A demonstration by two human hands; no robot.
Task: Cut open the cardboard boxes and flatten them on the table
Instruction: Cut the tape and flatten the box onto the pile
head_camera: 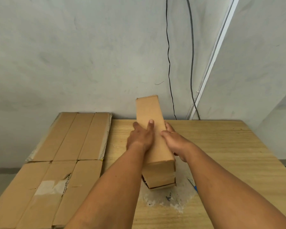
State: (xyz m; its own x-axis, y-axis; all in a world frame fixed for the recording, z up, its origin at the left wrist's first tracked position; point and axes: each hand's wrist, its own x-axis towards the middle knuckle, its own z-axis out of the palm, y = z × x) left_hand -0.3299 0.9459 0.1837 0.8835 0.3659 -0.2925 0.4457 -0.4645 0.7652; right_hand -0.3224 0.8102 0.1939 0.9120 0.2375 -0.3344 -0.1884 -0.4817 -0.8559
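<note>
Matt cardboard box [151, 113], grainy wooden table [221, 146]

On my feed the left hand [139, 138] and right hand [175, 141] are bare, forearms [116, 187] uncovered, fingernails [151, 121] cut short.

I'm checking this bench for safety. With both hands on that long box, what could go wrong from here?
1. The blue-handled cutter lies on the table just beside the right forearm; a sweep of the arm might meet its blade.
2. The long box looks tilted, resting on its near end, under the left hand and right hand; it may slip.
</note>
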